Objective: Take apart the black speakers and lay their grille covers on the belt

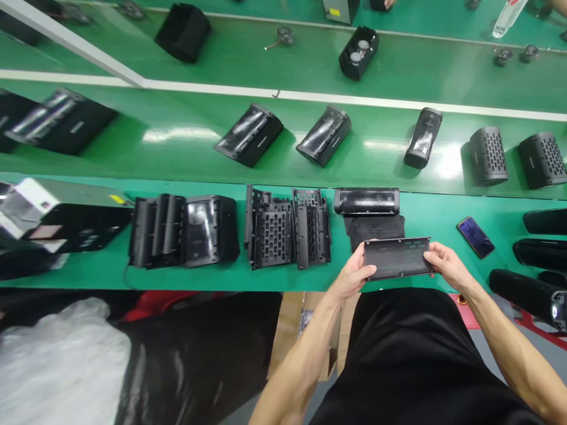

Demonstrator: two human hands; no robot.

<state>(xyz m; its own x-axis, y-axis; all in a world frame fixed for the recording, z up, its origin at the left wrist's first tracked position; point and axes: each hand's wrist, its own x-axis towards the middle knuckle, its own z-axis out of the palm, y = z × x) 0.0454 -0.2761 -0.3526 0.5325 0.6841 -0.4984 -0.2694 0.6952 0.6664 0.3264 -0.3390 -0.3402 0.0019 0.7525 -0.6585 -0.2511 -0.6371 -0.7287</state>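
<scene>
Both my hands hold a flat black rectangular panel (397,258) above the near edge of the green bench (443,218). My left hand (354,273) grips its left end with fingers curled round the edge. My right hand (445,264) pinches its right end. Just beyond the panel lies a dark cloth-like piece (374,227), and behind that a black speaker body with a mesh front (366,200) lies on its side.
Stacks of black perforated grilles (287,230) and black housings (183,230) stand to the left on the bench. A phone (475,236) lies to the right, beside long black cylinders (531,292). Several speakers (323,136) ride the conveyor belt behind. A white bag (57,360) sits below left.
</scene>
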